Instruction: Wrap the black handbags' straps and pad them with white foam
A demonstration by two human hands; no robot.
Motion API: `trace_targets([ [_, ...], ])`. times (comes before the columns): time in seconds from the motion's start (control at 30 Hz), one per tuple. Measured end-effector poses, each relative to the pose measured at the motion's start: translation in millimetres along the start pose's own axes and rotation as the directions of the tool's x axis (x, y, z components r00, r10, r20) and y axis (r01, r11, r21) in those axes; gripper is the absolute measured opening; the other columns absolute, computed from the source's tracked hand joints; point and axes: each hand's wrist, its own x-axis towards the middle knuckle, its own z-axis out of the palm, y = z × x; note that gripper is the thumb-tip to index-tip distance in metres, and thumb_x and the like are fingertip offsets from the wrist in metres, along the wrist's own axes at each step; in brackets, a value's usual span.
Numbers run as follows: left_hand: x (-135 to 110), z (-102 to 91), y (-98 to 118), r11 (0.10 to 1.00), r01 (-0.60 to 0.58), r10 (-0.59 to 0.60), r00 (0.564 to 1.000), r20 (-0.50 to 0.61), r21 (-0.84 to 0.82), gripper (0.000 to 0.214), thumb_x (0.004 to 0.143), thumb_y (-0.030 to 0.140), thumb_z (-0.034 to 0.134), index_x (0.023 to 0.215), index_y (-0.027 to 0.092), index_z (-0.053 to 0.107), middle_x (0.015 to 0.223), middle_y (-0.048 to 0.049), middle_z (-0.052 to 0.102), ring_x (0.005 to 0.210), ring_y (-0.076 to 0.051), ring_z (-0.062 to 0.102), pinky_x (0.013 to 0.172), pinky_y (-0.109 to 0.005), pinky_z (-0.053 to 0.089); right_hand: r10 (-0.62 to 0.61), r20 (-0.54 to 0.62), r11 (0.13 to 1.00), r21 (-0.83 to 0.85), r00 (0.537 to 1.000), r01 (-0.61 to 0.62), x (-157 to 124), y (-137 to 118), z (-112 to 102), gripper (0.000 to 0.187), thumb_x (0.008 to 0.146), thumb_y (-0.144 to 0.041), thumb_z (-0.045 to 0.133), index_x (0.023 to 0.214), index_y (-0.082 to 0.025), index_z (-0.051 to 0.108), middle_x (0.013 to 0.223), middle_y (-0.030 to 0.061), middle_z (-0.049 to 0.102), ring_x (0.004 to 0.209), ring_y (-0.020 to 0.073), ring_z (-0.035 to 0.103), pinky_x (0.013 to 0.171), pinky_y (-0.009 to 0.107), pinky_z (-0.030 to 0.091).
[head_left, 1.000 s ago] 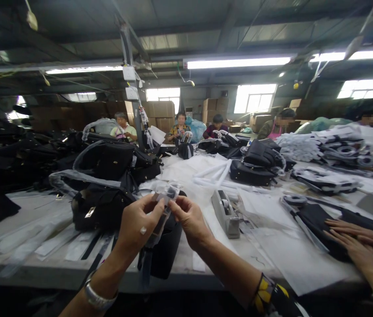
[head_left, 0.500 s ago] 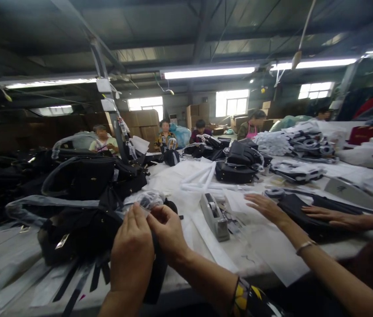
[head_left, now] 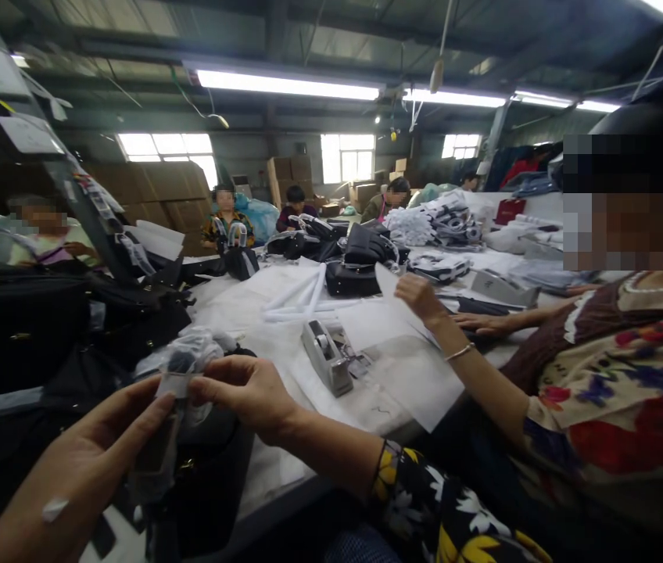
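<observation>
My left hand and my right hand both pinch a black strap wrapped in clear plastic, held just above a black bag at the table's near edge. The plastic bunches up above my fingers. The strap's lower end drops behind my left hand. To my right a co-worker in a flowered top lifts a white sheet with one hand and rests the other hand on a dark piece.
A grey tape dispenser stands mid-table. Black bags and white wrapped pieces pile up farther back. More black bags crowd the left side. Several people sit at the far end by stacked cartons.
The view has swung right and the co-worker's body has come into sight. Their hand has lifted a white sheet. My hands have spread slightly along the wrapped strap.
</observation>
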Motion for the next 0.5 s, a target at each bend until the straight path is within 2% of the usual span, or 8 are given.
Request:
trace_targets([
  [0.07,7,2.1,0,0.970,0.182,-0.163,0.979,0.126,-0.159,0.075,0.052,0.068,0.082,0.114,0.029,0.070,0.101,-0.0026,0.077,0.087,-0.028,0.073,0.058,-0.026,0.060,-0.015,0.069,0.995,-0.098,0.997,0.022,5,-4,-11,0.041,0.066,-0.049,0.084,0.090,-0.017,0.075,0.079,0.0003,0.071,0.071,0.0130,0.064,0.075,0.026,0.051],
  [0.13,8,6.4,1,0.920,0.295,-0.266,0.953,0.142,-0.259,0.079,0.046,0.062,0.088,0.115,0.028,0.069,0.092,-0.0021,0.077,0.072,-0.026,0.072,0.049,-0.027,0.057,-0.055,0.088,0.943,-0.324,0.995,0.081,11,-9,-37,0.037,0.074,-0.050,0.079,0.095,-0.020,0.076,0.087,0.0012,0.074,0.080,0.0158,0.066,0.082,0.029,0.051],
  [0.2,6,10.0,1,0.881,0.326,-0.319,0.945,0.077,-0.344,0.076,0.044,0.052,0.091,0.113,0.028,0.070,0.074,0.0010,0.075,0.050,-0.020,0.064,0.039,-0.027,0.052,-0.123,-0.022,0.761,-0.644,0.992,0.080,15,-18,-77,0.029,0.082,-0.048,0.072,0.097,-0.023,0.077,0.098,0.0015,0.075,0.092,0.0178,0.066,0.092,0.030,0.048],
  [0.23,4,11.1,1,0.872,0.308,-0.321,0.947,0.030,-0.381,0.073,0.044,0.047,0.091,0.112,0.029,0.071,0.067,0.0033,0.072,0.043,-0.017,0.059,0.035,-0.026,0.049,-0.171,-0.133,0.626,-0.780,0.976,0.003,15,-22,-102,0.025,0.085,-0.045,0.070,0.097,-0.024,0.077,0.105,0.0018,0.075,0.100,0.0184,0.065,0.098,0.031,0.045],
  [0.27,3,11.8,1,0.870,0.277,-0.311,0.950,-0.020,-0.408,0.069,0.044,0.043,0.091,0.109,0.030,0.072,0.061,0.0053,0.069,0.038,-0.014,0.054,0.033,-0.024,0.045,-0.201,-0.284,0.509,-0.848,0.938,-0.148,13,-26,-127,0.019,0.086,-0.040,0.071,0.095,-0.025,0.078,0.112,0.0022,0.073,0.113,0.0194,0.061,0.105,0.031,0.039],
  [0.33,2,12.5,-2,0.875,0.215,-0.278,0.957,-0.086,-0.434,0.065,0.043,0.038,0.091,0.105,0.030,0.074,0.057,0.0067,0.066,0.036,-0.012,0.050,0.030,-0.021,0.040,-0.205,-0.425,0.449,-0.841,0.882,-0.301,7,-30,-174,0.014,0.082,-0.031,0.075,0.083,-0.018,0.079,0.127,0.0096,0.067,0.136,0.0271,0.043,0.116,0.036,0.025],
  [0.4,3,13.0,-6,0.882,0.186,-0.252,0.963,-0.099,-0.434,0.061,0.047,0.040,0.089,0.105,0.029,0.075,0.060,0.0056,0.068,0.037,-0.012,0.050,0.028,-0.019,0.037,-0.161,-0.511,0.442,-0.802,0.844,-0.402,0,-26,-208,0.018,0.078,-0.031,0.078,0.070,-0.016,0.077,0.127,0.0133,0.067,0.144,0.0320,0.031,0.118,0.038,0.020],
  [0.5,7,14.1,-13,0.891,0.158,-0.213,0.973,-0.085,-0.425,0.058,0.053,0.043,0.086,0.108,0.028,0.074,0.068,0.0037,0.071,0.040,-0.012,0.053,0.030,-0.018,0.039,-0.061,-0.595,0.487,-0.718,0.802,-0.496,-4,-13,-231,0.028,0.080,-0.039,0.074,0.064,-0.016,0.076,0.108,0.0134,0.074,0.137,0.0326,0.043,0.109,0.037,0.032],
])
